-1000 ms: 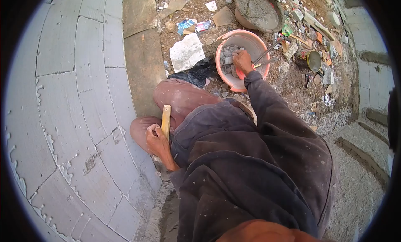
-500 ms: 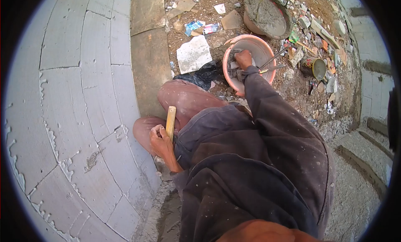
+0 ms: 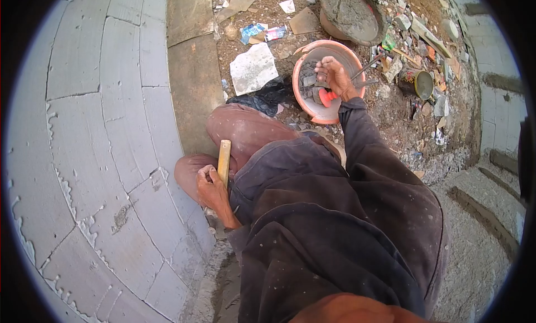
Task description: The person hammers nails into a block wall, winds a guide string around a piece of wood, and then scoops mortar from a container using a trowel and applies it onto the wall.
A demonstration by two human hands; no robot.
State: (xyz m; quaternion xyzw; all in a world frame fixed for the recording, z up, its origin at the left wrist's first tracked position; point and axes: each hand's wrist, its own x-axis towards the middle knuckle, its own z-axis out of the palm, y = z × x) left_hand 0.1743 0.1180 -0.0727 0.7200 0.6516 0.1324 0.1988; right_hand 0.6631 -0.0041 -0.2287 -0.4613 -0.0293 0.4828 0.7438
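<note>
Lengthwise, we note yellow bar (image 3: 224, 160) pointing forward, lower end hidden; left hand (image 3: 212, 190) curled, grip unclear; right hand (image 3: 338, 77) open-fingered.

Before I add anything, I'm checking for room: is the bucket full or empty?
Partly filled: grey chunks lie inside the bucket, and bare inner wall shows above them.

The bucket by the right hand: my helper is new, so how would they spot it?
From the grey block wall at the picture's left, cross the brown board strip to the rubble. There stands the bucket, the right hand over it. Its pink-orange rim sets it apart from the duller brown basin just beyond.
</note>
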